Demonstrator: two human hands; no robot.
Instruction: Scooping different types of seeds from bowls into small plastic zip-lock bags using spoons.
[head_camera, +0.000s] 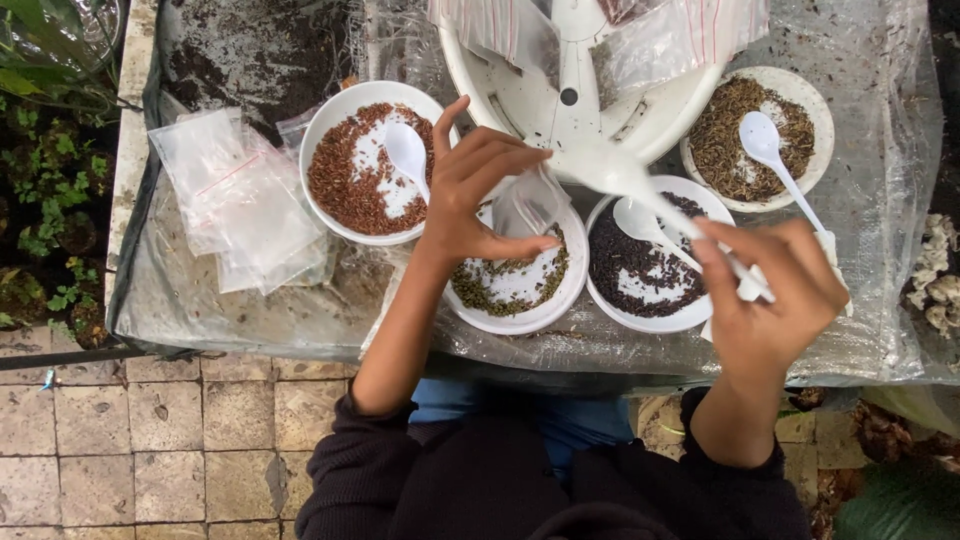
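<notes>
Left hand (478, 195) pinched a small clear bag (530, 200) open above the bowl of greenish seeds (515, 285). Right hand (775, 285) gripped a white spoon (630, 178), blurred, its bowl at the bag mouth. Alongside sat a bowl of reddish-brown seeds (362, 165), a bowl of dark seeds (650, 265), and a pile of empty clear bags (240, 200).
</notes>
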